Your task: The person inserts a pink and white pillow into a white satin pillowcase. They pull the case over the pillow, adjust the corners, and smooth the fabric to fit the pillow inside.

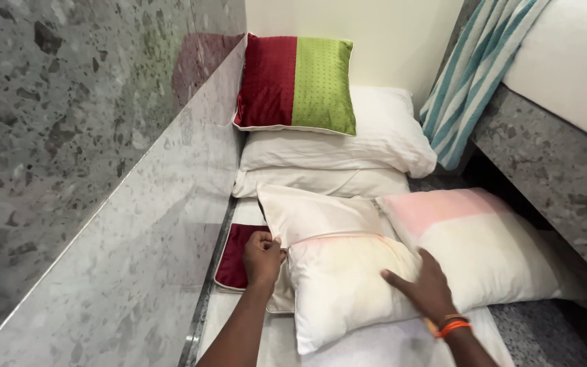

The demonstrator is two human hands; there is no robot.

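My left hand (262,258) grips the edge of a flat cream pillow (314,214), just above a dark red cushion cover (236,261) lying beside the stone wall. Resting flat on a white pillow with a pink-tinted top (341,285) is my right hand (424,285), fingers spread; an orange band circles its wrist. To the right of it leans a second pink-and-cream pillow (484,248).
A red and green cushion (295,83) stands on two stacked white pillows (341,153) at the back. A polished grey stone wall (103,204) runs along the left. A striped blue and white towel (473,75) hangs over a stone ledge (558,170) on the right.
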